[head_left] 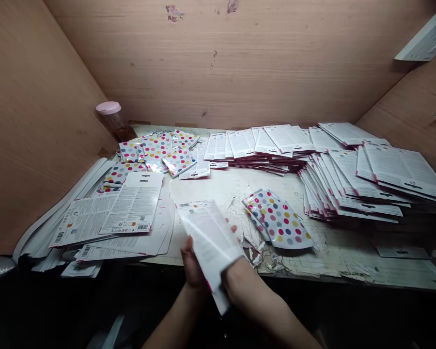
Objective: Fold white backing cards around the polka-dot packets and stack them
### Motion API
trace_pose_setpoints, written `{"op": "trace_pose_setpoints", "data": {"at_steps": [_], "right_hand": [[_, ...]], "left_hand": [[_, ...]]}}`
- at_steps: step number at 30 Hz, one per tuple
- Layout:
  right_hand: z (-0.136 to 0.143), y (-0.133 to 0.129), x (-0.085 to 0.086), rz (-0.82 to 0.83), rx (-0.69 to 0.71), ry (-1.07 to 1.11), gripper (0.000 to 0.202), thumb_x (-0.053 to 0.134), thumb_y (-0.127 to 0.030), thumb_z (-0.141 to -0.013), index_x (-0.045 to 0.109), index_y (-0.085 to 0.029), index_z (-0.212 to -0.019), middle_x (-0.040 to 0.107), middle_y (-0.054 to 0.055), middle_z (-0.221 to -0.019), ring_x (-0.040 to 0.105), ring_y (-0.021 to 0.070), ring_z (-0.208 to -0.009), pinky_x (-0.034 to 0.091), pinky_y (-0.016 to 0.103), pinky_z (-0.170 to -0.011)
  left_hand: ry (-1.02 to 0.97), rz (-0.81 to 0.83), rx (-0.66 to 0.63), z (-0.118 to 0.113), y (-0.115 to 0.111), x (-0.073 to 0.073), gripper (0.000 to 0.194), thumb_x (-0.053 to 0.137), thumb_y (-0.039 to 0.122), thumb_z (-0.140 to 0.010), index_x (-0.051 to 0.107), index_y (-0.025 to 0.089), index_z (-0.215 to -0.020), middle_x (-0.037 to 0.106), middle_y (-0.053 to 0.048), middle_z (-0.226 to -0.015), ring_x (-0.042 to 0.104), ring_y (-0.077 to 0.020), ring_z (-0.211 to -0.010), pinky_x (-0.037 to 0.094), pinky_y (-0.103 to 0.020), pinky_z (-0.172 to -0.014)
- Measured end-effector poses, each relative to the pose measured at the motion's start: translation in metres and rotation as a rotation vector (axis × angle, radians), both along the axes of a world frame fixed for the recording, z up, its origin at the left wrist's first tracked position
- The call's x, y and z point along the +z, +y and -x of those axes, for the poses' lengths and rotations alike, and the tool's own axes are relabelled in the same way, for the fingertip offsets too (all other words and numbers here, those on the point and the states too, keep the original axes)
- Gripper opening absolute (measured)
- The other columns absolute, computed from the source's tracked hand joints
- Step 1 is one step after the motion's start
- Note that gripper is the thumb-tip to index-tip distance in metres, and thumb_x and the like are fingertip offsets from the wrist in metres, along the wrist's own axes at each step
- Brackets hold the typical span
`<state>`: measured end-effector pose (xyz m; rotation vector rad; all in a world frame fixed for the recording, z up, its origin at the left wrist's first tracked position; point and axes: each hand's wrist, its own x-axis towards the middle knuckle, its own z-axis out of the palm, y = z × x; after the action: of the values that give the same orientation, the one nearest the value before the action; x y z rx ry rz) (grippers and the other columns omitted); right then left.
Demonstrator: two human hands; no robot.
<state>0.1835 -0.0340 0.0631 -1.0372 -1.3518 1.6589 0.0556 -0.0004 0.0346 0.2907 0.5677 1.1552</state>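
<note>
A white printed card sleeve (209,232) is held up at a tilt over the table's front edge. My left hand (193,261) is closed around it from below, thumb along the left side, with fingertips showing past the right edge. My right hand (236,280) reaches in at the near end of the sleeve; its fingers are hidden by the card, so what they hold does not show. Just right of the hands, several polka-dot foil pouches (281,220) lie overlapping on the table.
To the left, flat printed cards (134,203) lie stacked, with more dotted pouches (158,148) behind. Filled-looking white packs (269,140) line the back, and others (349,184) are piled right. A pink-lidded jar (109,109) stands in the corner. Wooden panels (218,72) enclose the worktable (210,186).
</note>
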Motion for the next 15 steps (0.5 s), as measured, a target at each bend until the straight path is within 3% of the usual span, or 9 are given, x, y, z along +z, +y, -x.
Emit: {"op": "trace_pose_setpoints", "data": {"at_steps": [2, 4, 7, 9, 10, 12, 15], "right_hand": [[-0.015, -0.009, 0.005, -0.158, 0.128, -0.133, 0.046, 0.059, -0.020, -0.084, 0.059, -0.030, -0.129, 0.046, 0.001, -0.146, 0.033, 0.0276, -0.140, 0.020, 0.047, -0.119], [-0.033, -0.012, 0.002, -0.344, 0.151, -0.323, 0.037, 0.053, -0.019, -0.089, 0.063, -0.028, -0.124, 0.055, 0.007, -0.136, 0.049, 0.0255, -0.128, 0.039, 0.042, -0.109], [-0.047, 0.006, -0.019, -0.486, -0.092, -0.540, 0.028, 0.046, -0.020, -0.094, 0.066, -0.025, -0.112, 0.064, 0.010, -0.107, 0.062, 0.0227, -0.101, 0.052, 0.038, -0.087], [-0.045, 0.025, -0.041, -0.550, -0.210, -0.616, 0.022, 0.048, -0.021, -0.094, 0.067, -0.024, -0.103, 0.062, 0.008, -0.093, 0.061, 0.0219, -0.090, 0.053, 0.037, -0.079], [-0.042, 0.033, -0.051, -0.571, -0.232, -0.639, 0.019, 0.049, -0.022, -0.093, 0.067, -0.023, -0.097, 0.060, 0.007, -0.089, 0.060, 0.0215, -0.086, 0.052, 0.036, -0.077], [-0.034, 0.043, -0.068, -0.584, -0.261, -0.666, 0.014, 0.052, -0.022, -0.091, 0.066, -0.022, -0.090, 0.056, 0.006, -0.085, 0.058, 0.0208, -0.083, 0.051, 0.035, -0.075], [-0.026, 0.047, -0.078, -0.586, -0.276, -0.685, 0.011, 0.055, -0.020, -0.090, 0.065, -0.021, -0.086, 0.054, 0.005, -0.083, 0.056, 0.0207, -0.084, 0.049, 0.035, -0.076]], "left_hand": [[0.220, 0.065, 0.117, 0.013, 0.013, -0.006, 0.073, 0.058, 0.057, -0.076, 0.047, 0.016, -0.135, 0.061, -0.015, -0.128, 0.054, -0.0402, -0.120, 0.039, -0.056, -0.104], [0.501, 0.017, 0.147, 0.024, 0.024, -0.014, 0.071, 0.066, 0.038, -0.078, 0.038, 0.019, -0.141, 0.057, -0.014, -0.133, 0.053, -0.0354, -0.122, 0.038, -0.054, -0.106], [1.048, -0.239, 0.288, 0.030, 0.026, -0.028, 0.085, 0.068, 0.027, -0.079, 0.020, 0.025, -0.150, 0.032, -0.013, -0.153, 0.034, -0.0328, -0.139, 0.025, -0.056, -0.113], [1.428, -0.448, 0.381, 0.030, 0.019, -0.036, 0.073, 0.067, 0.023, -0.080, 0.034, 0.027, -0.146, 0.026, -0.010, -0.156, 0.022, -0.0341, -0.143, 0.016, -0.059, -0.114], [1.566, -0.569, 0.357, 0.032, 0.014, -0.039, 0.059, 0.065, 0.021, -0.082, 0.048, 0.028, -0.138, 0.035, -0.009, -0.153, 0.023, -0.0354, -0.142, 0.015, -0.062, -0.114], [1.675, -0.807, 0.168, 0.039, 0.003, -0.044, 0.037, 0.058, 0.019, -0.086, 0.064, 0.032, -0.120, 0.057, -0.006, -0.136, 0.035, -0.0359, -0.136, 0.020, -0.064, -0.111], [1.636, -1.042, -0.122, 0.056, -0.009, -0.048, 0.047, 0.061, 0.029, -0.086, 0.055, 0.032, -0.132, 0.058, -0.007, -0.136, 0.042, -0.0353, -0.133, 0.028, -0.060, -0.110]]}}
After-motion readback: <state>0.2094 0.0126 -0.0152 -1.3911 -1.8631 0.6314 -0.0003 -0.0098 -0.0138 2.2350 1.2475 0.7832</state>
